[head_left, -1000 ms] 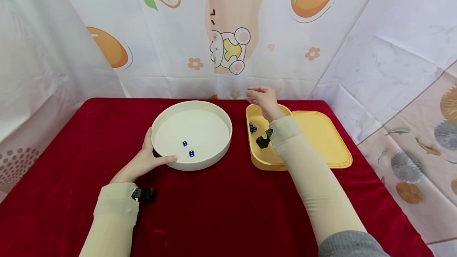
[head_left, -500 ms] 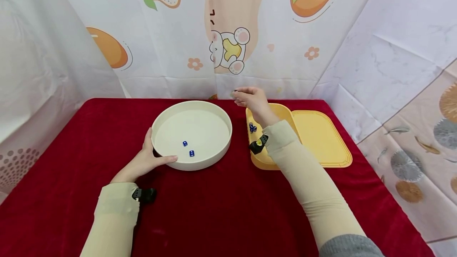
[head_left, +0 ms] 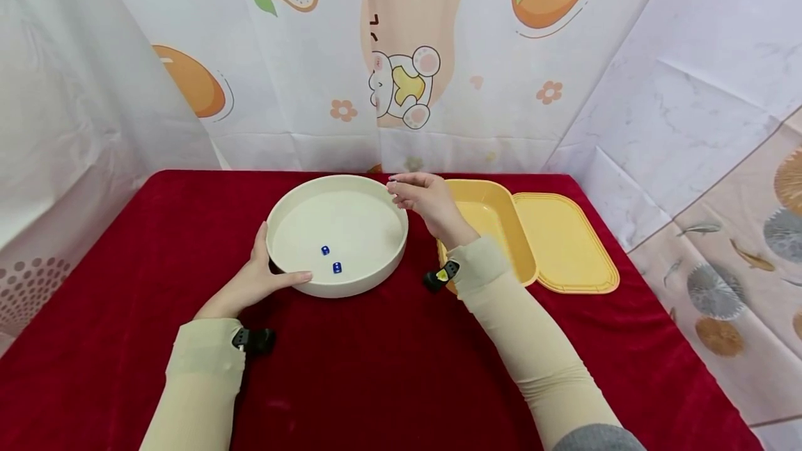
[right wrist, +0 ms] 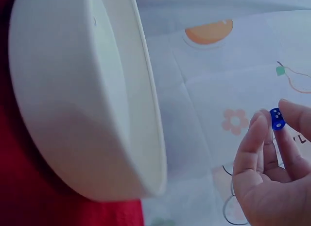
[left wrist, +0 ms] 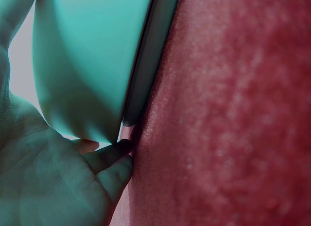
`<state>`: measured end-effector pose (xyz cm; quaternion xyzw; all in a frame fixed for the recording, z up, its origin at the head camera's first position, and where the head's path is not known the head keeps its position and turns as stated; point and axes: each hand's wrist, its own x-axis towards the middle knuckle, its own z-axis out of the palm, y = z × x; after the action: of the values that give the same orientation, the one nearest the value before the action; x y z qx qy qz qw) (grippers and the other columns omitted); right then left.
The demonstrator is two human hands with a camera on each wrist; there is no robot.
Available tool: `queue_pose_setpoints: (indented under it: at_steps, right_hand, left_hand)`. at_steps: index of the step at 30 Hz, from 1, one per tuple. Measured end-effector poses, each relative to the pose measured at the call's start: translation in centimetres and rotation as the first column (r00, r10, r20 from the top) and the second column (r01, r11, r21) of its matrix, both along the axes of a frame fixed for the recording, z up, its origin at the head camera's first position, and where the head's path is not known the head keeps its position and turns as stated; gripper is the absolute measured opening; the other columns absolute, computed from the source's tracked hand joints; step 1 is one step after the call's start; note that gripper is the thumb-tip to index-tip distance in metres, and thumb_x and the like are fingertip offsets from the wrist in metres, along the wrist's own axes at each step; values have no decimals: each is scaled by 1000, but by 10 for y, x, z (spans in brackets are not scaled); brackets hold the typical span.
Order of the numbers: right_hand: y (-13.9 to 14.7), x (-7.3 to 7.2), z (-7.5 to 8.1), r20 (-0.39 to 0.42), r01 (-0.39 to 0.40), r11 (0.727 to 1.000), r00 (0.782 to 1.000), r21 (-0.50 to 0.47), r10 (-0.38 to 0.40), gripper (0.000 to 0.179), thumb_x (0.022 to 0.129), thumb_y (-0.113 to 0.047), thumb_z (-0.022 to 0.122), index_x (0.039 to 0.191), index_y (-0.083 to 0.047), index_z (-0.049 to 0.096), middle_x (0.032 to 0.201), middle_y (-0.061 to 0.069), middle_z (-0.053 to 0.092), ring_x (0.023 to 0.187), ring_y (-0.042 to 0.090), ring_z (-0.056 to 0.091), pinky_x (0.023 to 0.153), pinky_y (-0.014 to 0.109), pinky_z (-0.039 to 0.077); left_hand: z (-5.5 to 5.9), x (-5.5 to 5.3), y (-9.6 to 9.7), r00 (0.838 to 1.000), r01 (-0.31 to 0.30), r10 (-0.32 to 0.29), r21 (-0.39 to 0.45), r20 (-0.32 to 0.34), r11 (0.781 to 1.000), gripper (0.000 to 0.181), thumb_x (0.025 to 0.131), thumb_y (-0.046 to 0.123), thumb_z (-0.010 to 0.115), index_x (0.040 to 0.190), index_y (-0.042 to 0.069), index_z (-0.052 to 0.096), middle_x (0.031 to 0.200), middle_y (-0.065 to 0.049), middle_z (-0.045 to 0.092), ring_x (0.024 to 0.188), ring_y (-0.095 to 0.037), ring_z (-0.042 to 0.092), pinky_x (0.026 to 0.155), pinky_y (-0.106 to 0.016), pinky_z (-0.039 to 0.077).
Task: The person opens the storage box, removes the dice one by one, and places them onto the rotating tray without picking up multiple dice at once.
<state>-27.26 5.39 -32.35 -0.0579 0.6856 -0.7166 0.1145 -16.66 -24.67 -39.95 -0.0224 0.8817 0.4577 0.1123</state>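
Note:
A round white tray (head_left: 347, 218) lies on the red cloth, with two blue dice (head_left: 325, 250) resting inside near its front left. My left hand (head_left: 253, 284) grips the tray at its left side, thumb over the rim and the other fingers against the outer wall and lower edge, as the left wrist view shows. Above the tray's right rim, my right hand (head_left: 429, 204) pinches one blue die (right wrist: 277, 118) between thumb and fingertips. The yellow box (head_left: 523, 256) stands just right of the tray, partly covered by my right hand and wrist; no dice show in its visible part.
A yellow lid (head_left: 576, 242) lies flat against the right side of the box. Red cloth (head_left: 363, 374) covers the table. A printed curtain (head_left: 282, 89) hangs right behind the table's back edge.
My right hand has moved left and lower, from above the yellow box to the tray's right rim, carrying the die. My left hand and the dice in the tray stay in place.

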Motion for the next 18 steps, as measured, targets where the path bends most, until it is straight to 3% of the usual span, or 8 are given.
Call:
queue_pose_setpoints:
  at_steps: [5, 18]
  right_hand:
    - [-8, 7, -14, 31, -33, 999, 999, -4, 33, 32, 92, -6, 68, 119, 9, 64, 81, -2, 69, 70, 14, 63, 71, 23, 56]
    - [-23, 20, -38, 53, -161, 985, 986, 53, 159, 34, 92, -6, 68, 121, 11, 64, 87, 1, 71, 72, 12, 65, 69, 21, 57]
  left_hand:
    - [-1, 0, 0, 1000, 1, -1, -3, 5, 1000, 137, 80, 49, 79, 151, 17, -34, 163, -21, -19, 151, -45, -5, 114, -72, 15]
    - [2, 1, 1, 1000, 1, -1, 3, -3, 1000, 136, 80, 47, 79, 151, 15, -33, 163, -21, -20, 151, -43, -7, 115, -71, 13]
